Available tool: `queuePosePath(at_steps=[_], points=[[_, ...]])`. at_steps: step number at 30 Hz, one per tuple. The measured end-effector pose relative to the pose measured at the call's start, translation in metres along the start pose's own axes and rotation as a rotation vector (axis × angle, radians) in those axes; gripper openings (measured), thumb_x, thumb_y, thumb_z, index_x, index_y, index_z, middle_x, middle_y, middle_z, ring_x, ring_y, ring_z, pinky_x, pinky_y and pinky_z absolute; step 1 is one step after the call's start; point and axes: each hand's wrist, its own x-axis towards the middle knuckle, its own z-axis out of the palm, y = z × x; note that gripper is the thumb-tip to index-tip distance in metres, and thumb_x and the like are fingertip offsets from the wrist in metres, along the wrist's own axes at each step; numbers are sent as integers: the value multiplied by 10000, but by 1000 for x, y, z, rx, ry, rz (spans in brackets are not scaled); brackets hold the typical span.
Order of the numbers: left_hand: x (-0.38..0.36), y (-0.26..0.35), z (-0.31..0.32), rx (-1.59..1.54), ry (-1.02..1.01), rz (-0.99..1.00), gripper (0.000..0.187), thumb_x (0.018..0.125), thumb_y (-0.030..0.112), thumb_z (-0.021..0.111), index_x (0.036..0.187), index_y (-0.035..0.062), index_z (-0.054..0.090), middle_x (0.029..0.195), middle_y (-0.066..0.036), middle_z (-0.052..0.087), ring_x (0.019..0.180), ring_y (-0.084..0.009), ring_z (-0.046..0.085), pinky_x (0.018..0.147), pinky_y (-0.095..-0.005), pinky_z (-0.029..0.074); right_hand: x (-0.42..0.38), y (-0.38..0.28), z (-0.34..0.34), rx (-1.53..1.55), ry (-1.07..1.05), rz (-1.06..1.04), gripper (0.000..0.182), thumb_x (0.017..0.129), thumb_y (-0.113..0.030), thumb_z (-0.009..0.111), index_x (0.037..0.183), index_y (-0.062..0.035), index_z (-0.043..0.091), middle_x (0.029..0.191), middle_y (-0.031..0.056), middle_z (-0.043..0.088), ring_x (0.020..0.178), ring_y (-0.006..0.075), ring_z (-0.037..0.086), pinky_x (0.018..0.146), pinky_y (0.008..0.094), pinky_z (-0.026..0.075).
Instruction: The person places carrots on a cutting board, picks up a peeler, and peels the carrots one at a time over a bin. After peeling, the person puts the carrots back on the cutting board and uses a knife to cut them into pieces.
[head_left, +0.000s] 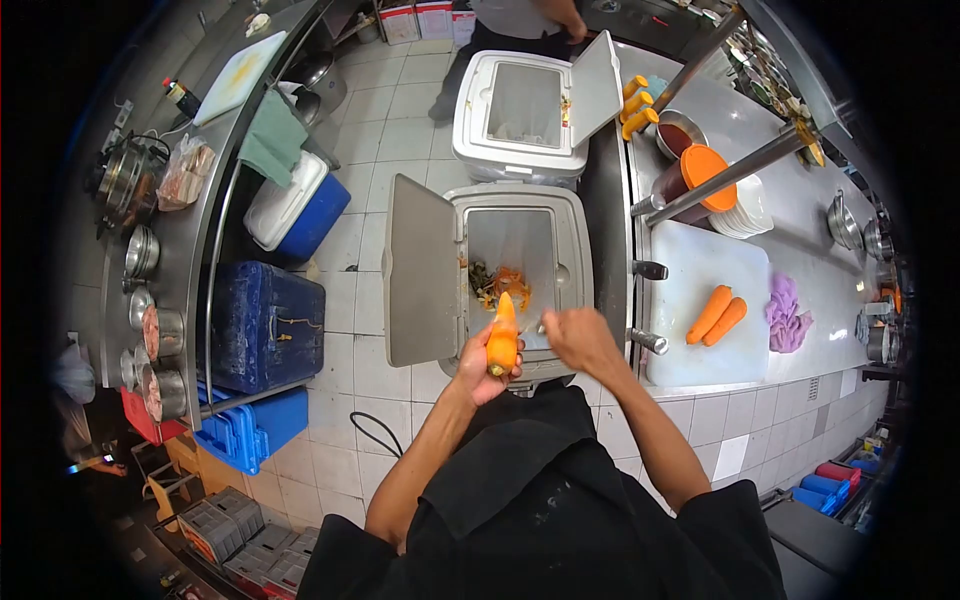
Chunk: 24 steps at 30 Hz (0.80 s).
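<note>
My left hand (pixel 478 368) is wrapped round a thick carrot (pixel 503 338), its narrow end pointing up and away from me. Much of its surface looks pale and wet, as if peeled, with a darker stem end near my palm. To the right, my right hand (pixel 583 340) is closed in a fist round a peeler (pixel 541 327); only a small metal end shows, the rest being hidden by the fingers. The peeler is apart from the carrot. Both hands are over the near edge of an open grey bin (pixel 575 250), where orange and dark peelings (pixel 508 283) lie.
Two carrots (pixel 717 314) lie on a white cutting board (pixel 680 265) at right, beside a purple cloth (pixel 789 314). The bin's raised lid (pixel 420 270) stands at left. A second open bin (pixel 470 110) is beyond, with a person (pixel 520 15) behind it.
</note>
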Motion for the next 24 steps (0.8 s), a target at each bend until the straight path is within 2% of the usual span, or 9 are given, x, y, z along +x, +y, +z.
queuePosePath(at_steps=[5,8,11,14,16,17,19,22,24], points=[[-4,3,16,75,1,6,442,995,461,391,1141,62,513,843,-75,579,685,-181,546,588,-299,470,-2,-6,10,77,-67,41,503,944,-273,403,603,37,606,607,281,561,611,467,590,632,526,485],[-7,2,20,116,-60,-14,441,1003,460,373,1138,63,511,832,-75,580,676,-176,557,572,-298,469,23,37,32,-93,-88,40,410,933,-260,413,700,19,602,733,227,659,673,457,633,652,510,510],[-22,2,32,167,-115,-39,444,1015,455,349,1146,63,511,821,-70,580,640,-168,562,545,-289,467,39,83,48,-27,-32,382,526,961,-381,385,748,27,638,805,285,653,785,474,639,728,520,510],[-32,12,40,324,-112,-22,463,1017,463,353,1145,57,537,817,-63,580,619,-148,559,532,-270,464,49,108,51,-25,132,394,639,977,-488,391,698,16,667,626,255,610,551,407,606,572,465,494],[-36,18,43,444,-96,-4,479,1013,474,368,1133,53,562,820,-61,580,627,-134,558,535,-261,463,50,89,24,441,-114,497,643,953,-603,412,861,-34,696,574,126,601,426,189,509,447,327,427],[-36,20,46,604,-40,31,484,1005,477,394,1146,52,577,820,-52,583,611,-122,554,517,-254,455,47,76,11,442,-113,502,643,953,-603,412,861,-34,696,574,126,601,426,189,509,447,327,427],[-31,26,45,766,12,63,491,997,481,420,1160,51,592,819,-44,585,595,-109,551,499,-247,448,42,47,-8,919,-396,377,557,933,-599,485,985,-77,673,583,13,565,421,30,339,392,198,279],[-29,40,49,931,99,-37,491,978,476,472,1201,58,601,852,-24,594,637,-103,570,503,-237,447,37,40,-11,1069,-429,345,412,922,-459,603,1020,-60,632,627,14,599,403,-1,293,367,177,209],[-35,48,62,953,58,116,470,984,418,469,1283,67,562,923,-39,621,642,-118,596,521,-238,487,34,42,-14,1173,-396,370,407,881,-430,666,1003,-45,613,648,-6,607,418,5,317,373,188,203]])
